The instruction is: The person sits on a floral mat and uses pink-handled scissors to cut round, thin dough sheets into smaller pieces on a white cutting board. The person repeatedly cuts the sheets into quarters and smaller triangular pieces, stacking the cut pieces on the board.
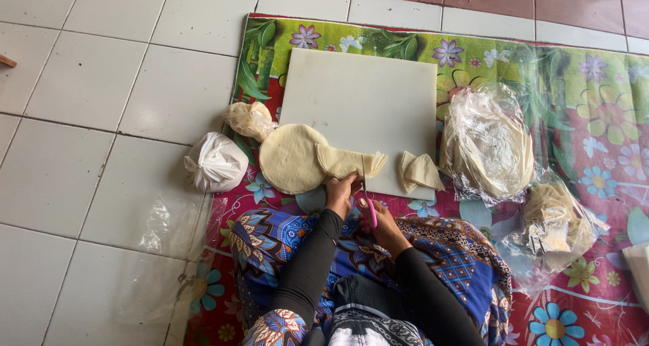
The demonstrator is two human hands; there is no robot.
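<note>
My right hand (387,224) covers most of the pink scissors (371,213), so I can't tell how wide the blades are. The white bag (215,162) hides what is inside. A white thing (639,272) is cut off at the right edge.

A pale folded wrapper (345,162) is lying flat at the white board's (365,103) near edge, pinched in the left hand (340,192), while pink-handled scissors (369,207) are standing upright against it in the right hand (384,224).
</note>
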